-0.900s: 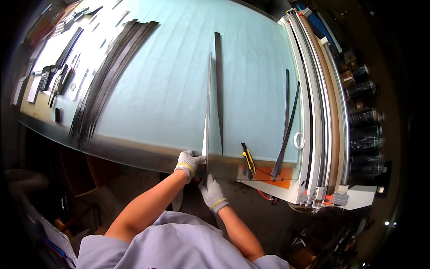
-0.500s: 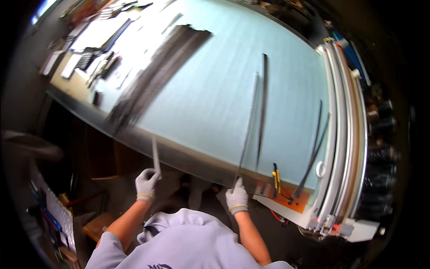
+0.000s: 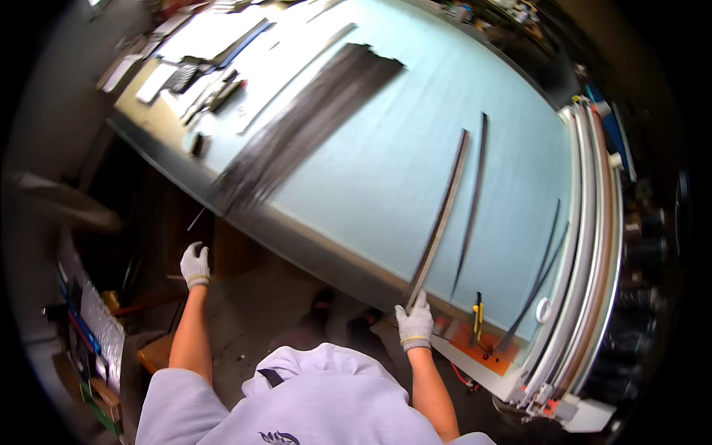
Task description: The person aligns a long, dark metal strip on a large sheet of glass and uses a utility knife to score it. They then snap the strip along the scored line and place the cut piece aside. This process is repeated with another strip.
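Both of my hands wear white knitted gloves with yellow cuffs. My right hand (image 3: 415, 325) is closed on the near end of a long dark strip (image 3: 445, 200) with a pale edge, which reaches over the light blue tabletop (image 3: 356, 178). Beyond the table's front edge, at the left, my left hand (image 3: 195, 265) is open, fingers curved and apart. A thin pale strip (image 3: 196, 219) is in the air just above it, not touching the fingers. Another dark strip (image 3: 475, 200) lies to the right of the held one. Left of centre rests a wide bundle of dark strips (image 3: 311, 126).
A yellow cutter knife (image 3: 478, 317) and an orange pad (image 3: 486, 356) are at the near right corner, beside a white tape roll (image 3: 544, 310). Long rolls or tubes (image 3: 593, 259) line the right side. Papers and a calculator (image 3: 180, 77) lie at far left.
My left hand has moved left and forward and let go of the pale strip. My right hand has shifted slightly right with the dark strip. The whole view has turned and shifted.
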`<state>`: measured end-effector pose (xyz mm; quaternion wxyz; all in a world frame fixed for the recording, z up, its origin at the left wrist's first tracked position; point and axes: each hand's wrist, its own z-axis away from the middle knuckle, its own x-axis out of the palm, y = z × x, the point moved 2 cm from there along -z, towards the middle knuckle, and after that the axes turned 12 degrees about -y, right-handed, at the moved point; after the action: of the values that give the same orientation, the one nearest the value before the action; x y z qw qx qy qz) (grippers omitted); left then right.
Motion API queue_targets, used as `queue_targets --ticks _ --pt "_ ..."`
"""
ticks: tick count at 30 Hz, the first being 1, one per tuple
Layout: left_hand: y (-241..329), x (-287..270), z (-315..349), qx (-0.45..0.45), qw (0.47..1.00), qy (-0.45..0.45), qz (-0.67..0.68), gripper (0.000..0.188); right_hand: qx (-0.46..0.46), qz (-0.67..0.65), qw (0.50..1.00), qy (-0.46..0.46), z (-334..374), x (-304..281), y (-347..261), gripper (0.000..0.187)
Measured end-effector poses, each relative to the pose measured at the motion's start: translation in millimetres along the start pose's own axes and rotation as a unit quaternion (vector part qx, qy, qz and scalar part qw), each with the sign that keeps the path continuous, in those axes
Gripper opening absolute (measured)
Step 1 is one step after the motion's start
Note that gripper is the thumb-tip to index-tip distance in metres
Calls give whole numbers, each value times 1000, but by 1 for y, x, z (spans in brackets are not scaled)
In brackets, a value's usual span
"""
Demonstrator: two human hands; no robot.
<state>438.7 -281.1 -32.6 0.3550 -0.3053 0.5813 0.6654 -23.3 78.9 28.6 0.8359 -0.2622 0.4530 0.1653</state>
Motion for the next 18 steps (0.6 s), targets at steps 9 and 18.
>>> queue_targets --ticks 9,18 --pt "309 84 150 335 909 -196 153 10 192 21 961 198 20 -68 147 71" --pt "436 219 217 319 848 -389 167 14 68 21 987 142 -26 -89 152 50"
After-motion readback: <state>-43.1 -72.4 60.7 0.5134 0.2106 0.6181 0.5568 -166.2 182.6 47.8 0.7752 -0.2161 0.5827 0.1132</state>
